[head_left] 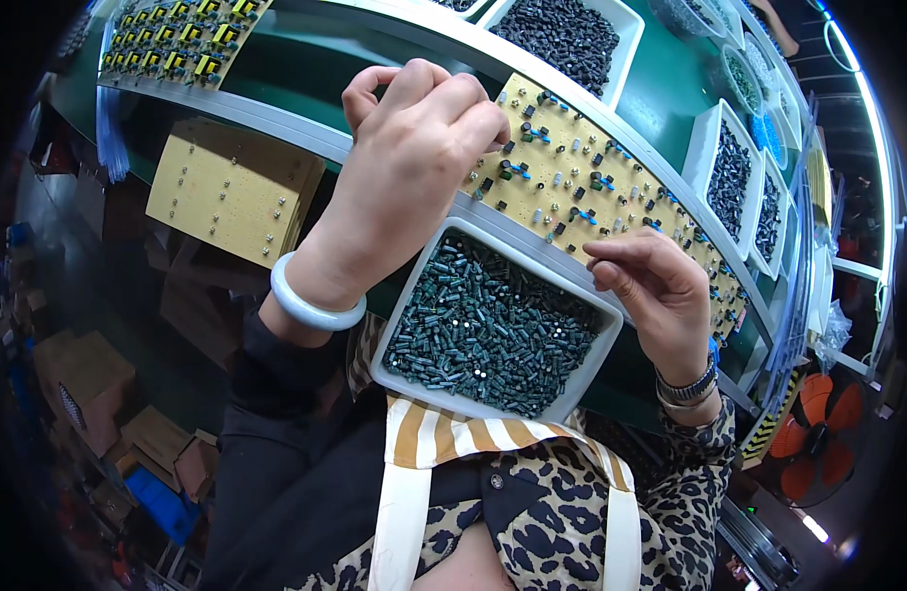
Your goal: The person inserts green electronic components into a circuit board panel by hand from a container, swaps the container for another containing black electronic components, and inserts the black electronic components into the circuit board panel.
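Note:
My left hand (409,148), a pale bangle on its wrist, is raised over the left end of a tan circuit board (542,202). Its fingers are curled inward, and the tips are hidden behind the hand. Near the board's front edge, my right hand (660,291) has thumb and forefinger pinched together; whatever sits between them is too small to name. Black, blue and silvery components stand on the board in repeated groups. Just below it, close to my body, a white tray (386,345) is filled with small dark green cylindrical capacitors (493,330).
A stack of tan boards (227,192) sits at the left. Populated boards with yellow parts (172,44) lie at the far left. Beyond the metal rail (660,163) are white bins of black components (562,44). An orange-bladed fan (818,438) stands at the right.

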A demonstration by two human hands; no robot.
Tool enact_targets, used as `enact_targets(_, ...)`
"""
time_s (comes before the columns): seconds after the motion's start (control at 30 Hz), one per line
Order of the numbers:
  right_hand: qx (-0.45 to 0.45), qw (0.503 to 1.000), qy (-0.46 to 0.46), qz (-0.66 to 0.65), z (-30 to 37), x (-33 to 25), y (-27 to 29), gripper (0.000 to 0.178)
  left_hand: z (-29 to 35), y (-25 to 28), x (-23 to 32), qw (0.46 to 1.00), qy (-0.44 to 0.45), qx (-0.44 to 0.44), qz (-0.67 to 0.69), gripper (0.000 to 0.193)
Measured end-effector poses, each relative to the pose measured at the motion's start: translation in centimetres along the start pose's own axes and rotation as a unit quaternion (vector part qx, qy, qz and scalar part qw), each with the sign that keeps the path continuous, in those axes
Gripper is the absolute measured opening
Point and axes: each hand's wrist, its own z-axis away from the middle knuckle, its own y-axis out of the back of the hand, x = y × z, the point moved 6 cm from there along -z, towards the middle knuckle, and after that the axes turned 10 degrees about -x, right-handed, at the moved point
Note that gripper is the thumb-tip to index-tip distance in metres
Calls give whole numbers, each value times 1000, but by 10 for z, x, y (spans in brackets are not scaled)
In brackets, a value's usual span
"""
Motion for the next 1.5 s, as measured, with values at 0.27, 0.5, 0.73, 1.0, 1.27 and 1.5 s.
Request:
enact_targets(0.27, 18, 1000, 0, -9, 1, 0, 9, 27, 2, 5, 9, 995, -68, 19, -64, 14)
enact_targets(0.5, 64, 995, 13, 81, -13, -7, 14, 24, 12, 14, 18, 996, -63, 18, -65, 20)
enact_targets(0.73, 81, 988, -3, 135, -25, -5, 24, 17, 55, 4, 82, 957, -204, -194, 75, 11)
enact_targets(1.0, 42, 940, 30, 339, -41, -21, 18, 15, 64, -4, 86, 946, -214, -199, 140, 6)
enact_targets(1.27, 43, 936, 13, 349, -45, -20, 14, 20, 60, 4, 73, 940, -194, -204, 191, 4)
enact_targets(1.5, 76, 926, 40, 368, -48, -21, 7, 17, 44, 9, 46, 968, -105, -84, 213, 13)
